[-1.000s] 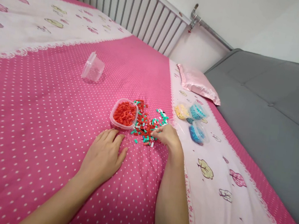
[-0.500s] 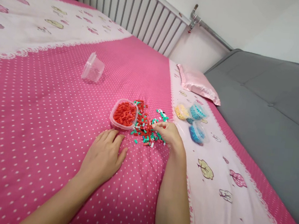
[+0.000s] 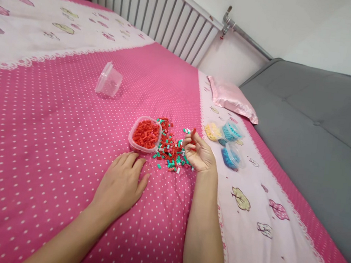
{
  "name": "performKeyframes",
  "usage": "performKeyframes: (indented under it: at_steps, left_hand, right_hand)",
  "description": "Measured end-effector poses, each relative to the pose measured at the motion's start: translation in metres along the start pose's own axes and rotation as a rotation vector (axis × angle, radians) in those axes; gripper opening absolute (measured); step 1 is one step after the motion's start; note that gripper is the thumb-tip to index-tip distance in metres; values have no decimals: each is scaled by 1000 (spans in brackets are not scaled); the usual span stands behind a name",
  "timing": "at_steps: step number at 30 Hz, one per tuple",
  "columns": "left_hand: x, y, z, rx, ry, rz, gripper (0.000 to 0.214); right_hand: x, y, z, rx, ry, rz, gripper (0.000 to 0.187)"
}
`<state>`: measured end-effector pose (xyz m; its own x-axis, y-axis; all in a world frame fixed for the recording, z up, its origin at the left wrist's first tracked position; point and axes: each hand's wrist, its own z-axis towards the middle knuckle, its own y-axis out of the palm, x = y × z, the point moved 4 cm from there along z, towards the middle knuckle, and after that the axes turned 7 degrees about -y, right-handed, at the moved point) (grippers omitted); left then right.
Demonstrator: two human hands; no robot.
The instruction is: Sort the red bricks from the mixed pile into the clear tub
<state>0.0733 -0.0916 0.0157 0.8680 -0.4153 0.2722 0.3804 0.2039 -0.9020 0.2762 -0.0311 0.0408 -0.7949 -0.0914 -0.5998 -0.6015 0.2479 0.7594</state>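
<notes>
My left hand (image 3: 124, 180) lies flat on the pink dotted bedspread (image 3: 66, 135), fingers loosely spread, just in front of a clear plastic tub (image 3: 144, 148) full of red building bricks (image 3: 145, 134). To the right of the tub is a loose pile of mixed bricks (image 3: 173, 152) in red, green and white. Over the right side of this pile my right hand (image 3: 201, 152) is turned palm up, its fingers closed on red bricks (image 3: 193, 132). One red brick sticks up at the fingertips, and more red shows within the curled fingers.
An open clear container (image 3: 109, 81) lies on its side farther back on the left. Right of the pile stand tubs of yellow pieces (image 3: 213, 131), teal pieces (image 3: 232, 131) and blue pieces (image 3: 231, 156). Beyond are a pink pillow (image 3: 232, 101) and a grey headboard (image 3: 315, 136).
My right hand has lifted from the pile and rolled from palm down to palm up, with red bricks now showing in its fingers. My left hand has stayed still.
</notes>
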Motion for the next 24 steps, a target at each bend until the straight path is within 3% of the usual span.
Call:
performKeyframes:
  at_steps: [8, 16, 20, 24]
  left_hand:
    - [0, 0, 0, -11, -12, 4, 38]
    - [0, 0, 0, 0, -8, 5, 38]
    - [0, 0, 0, 2, -4, -1, 37]
    - [0, -1, 0, 1, -2, -23, 38]
  right_hand:
    - [0, -1, 1, 71, -3, 132, 19]
    - [-11, -8, 1, 117, -155, 150, 15]
    - [-14, -11, 1, 143, -209, 1, 11]
    - [-15, -16, 4, 149, -287, -269, 18]
